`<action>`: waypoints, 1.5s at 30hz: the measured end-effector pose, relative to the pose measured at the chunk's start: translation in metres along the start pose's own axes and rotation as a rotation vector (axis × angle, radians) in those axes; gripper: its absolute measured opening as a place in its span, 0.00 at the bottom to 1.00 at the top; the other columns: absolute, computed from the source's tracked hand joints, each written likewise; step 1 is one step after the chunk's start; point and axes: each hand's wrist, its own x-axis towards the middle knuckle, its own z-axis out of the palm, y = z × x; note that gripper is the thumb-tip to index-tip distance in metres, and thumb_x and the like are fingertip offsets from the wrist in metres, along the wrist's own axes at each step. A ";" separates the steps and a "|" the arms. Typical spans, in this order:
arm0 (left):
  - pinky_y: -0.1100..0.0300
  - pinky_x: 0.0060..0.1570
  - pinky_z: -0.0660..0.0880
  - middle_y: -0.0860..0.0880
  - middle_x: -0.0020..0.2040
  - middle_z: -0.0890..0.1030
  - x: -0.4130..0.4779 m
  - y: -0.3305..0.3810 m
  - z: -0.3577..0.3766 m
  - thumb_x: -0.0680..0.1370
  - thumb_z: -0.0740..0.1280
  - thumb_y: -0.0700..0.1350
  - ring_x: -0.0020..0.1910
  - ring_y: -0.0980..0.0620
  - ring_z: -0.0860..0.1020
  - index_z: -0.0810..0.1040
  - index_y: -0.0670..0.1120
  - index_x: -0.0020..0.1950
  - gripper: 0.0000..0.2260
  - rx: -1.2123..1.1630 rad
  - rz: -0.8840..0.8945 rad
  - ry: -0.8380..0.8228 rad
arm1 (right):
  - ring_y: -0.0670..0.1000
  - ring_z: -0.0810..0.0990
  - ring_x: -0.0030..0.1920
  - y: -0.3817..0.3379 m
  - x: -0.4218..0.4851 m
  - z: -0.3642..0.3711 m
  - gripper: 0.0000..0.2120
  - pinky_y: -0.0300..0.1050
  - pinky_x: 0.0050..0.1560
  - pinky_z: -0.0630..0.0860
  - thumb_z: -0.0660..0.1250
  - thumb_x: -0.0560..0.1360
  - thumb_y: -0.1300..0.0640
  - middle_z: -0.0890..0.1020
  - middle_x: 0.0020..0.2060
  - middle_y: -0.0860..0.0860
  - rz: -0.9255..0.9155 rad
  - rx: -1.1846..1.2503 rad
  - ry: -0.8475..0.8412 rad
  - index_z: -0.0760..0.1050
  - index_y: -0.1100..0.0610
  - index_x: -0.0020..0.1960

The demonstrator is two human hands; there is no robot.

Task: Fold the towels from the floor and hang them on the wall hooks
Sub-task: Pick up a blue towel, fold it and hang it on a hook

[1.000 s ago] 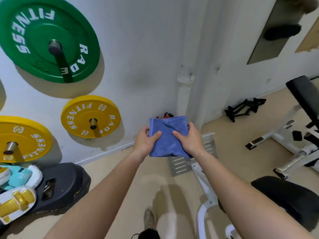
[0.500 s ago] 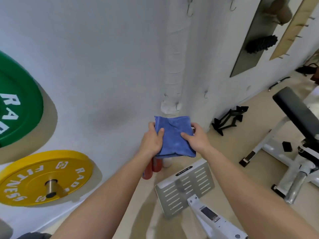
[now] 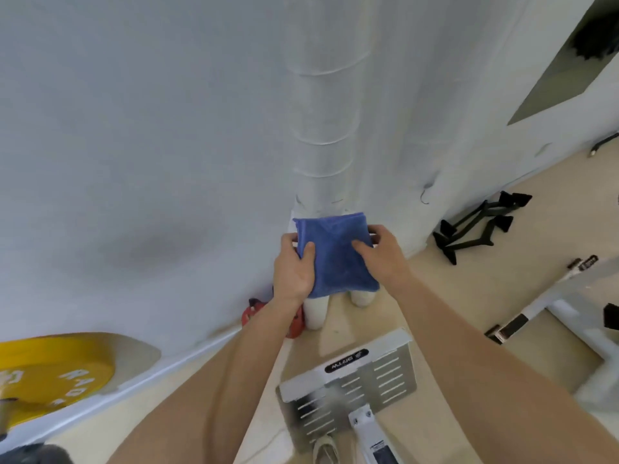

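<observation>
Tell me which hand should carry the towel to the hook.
Right, likely. The right hand holds the towel on the side nearest the hook; the left hand holds its far edge.

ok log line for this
blue towel: folded | left hand: grips left edge | right hand: grips right edge | wall hook: right of towel

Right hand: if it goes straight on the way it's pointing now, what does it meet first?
The right hand pinches the folded blue towel, so the towel leads. Beyond it, the white wrapped pipe looks first in line, though the gap to it is hard to judge from this view.
</observation>
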 end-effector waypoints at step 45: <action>0.65 0.48 0.69 0.52 0.51 0.75 0.055 -0.043 0.055 0.75 0.68 0.40 0.50 0.55 0.71 0.79 0.48 0.49 0.05 0.361 0.370 0.176 | 0.54 0.76 0.33 0.051 0.124 0.033 0.18 0.43 0.29 0.65 0.71 0.72 0.44 0.76 0.29 0.52 0.059 -0.346 -0.166 0.70 0.55 0.33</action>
